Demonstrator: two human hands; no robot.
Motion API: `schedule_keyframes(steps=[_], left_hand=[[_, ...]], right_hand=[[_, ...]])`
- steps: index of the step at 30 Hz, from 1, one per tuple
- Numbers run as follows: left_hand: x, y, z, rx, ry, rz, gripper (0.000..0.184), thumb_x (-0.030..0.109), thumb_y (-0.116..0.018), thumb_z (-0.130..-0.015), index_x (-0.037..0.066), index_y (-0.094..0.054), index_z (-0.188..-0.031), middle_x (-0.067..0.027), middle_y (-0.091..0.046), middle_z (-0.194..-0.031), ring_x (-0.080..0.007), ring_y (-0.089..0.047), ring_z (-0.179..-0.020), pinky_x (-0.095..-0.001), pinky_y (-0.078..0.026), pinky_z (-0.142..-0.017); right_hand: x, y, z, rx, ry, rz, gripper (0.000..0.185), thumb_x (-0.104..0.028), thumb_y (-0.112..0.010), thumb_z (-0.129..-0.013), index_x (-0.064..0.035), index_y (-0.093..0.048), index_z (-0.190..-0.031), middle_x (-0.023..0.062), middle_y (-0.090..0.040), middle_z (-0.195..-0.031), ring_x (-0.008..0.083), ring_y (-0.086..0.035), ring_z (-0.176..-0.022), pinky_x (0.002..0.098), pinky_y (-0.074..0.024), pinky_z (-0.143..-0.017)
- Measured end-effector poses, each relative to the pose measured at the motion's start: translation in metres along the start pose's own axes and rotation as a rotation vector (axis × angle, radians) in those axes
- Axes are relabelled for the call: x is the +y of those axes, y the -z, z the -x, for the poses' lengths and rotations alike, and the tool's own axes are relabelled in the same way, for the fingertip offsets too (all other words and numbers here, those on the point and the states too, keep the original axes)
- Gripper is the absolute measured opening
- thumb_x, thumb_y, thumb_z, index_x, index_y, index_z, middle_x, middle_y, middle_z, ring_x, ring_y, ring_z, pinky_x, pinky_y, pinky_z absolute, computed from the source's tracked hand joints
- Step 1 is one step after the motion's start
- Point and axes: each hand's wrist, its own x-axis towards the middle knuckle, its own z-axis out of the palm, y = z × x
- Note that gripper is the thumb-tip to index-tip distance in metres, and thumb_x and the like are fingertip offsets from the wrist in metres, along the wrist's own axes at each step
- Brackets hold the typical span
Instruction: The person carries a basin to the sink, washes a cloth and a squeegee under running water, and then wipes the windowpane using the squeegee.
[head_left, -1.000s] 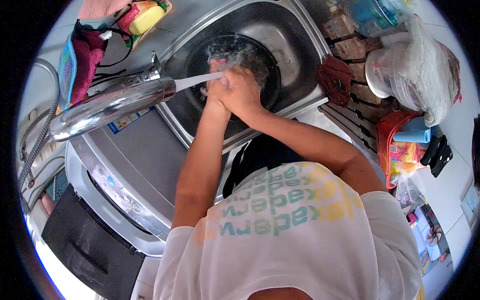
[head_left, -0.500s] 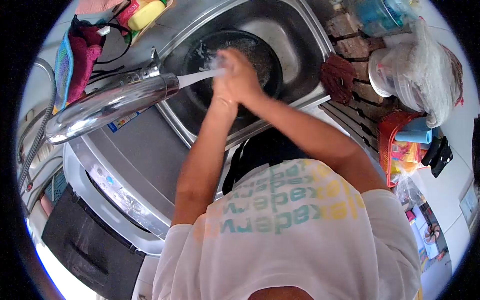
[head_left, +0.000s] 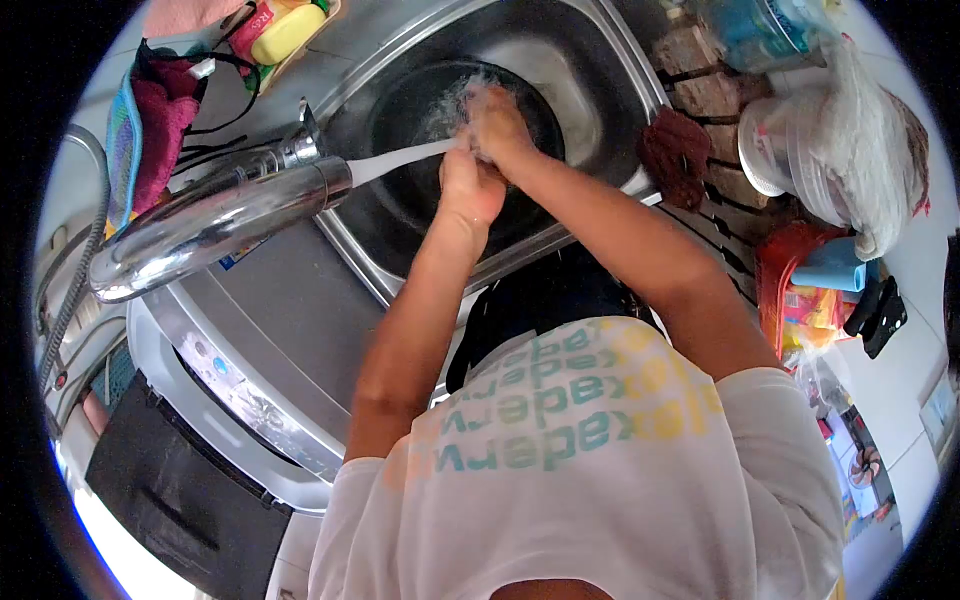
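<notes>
Water (head_left: 400, 161) pours from the chrome faucet (head_left: 235, 218) and strikes the place where the two hands meet, over a round black basin (head_left: 408, 105) standing in the metal sink (head_left: 572, 72). Half a second ago the right hand (head_left: 500, 122) lay across the left hand (head_left: 472, 188), covering much of it; now it has slid forward, farther from the body, and the back and wrist of the left hand lie more open to view. Spray has shifted with it, breaking mostly around the right hand's far edge. For the work going on, this seems to mean that the stream now reaches between the hands rather than falling on one closed clasp. The right fingers point away and are blurred by splash; the left fingers are partly hidden behind the right hand. Whether either set is spread, pressed together or pinching something small, I cannot tell; no held object shows.
</notes>
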Motion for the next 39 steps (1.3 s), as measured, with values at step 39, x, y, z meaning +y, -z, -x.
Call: schedule_keyframes(steps=[39], left_hand=[[-0.020, 0.018, 0.019, -0.005, 0.008, 0.058, 0.032, 0.035, -0.038, -0.086, 0.009, -0.051, -0.098, -0.0054, -0.057, -0.093, -0.0196, -0.054, -0.087, -0.0308, -0.046, -0.073]], right_hand=[[-0.045, 0.032, 0.036, -0.231, 0.178, 0.525, 0.033, -0.038, -0.045, -0.078, -0.0096, -0.056, -0.066, 0.0120, -0.058, -0.067, 0.0321, -0.057, -0.062, 0.0433, -0.0435, -0.053]])
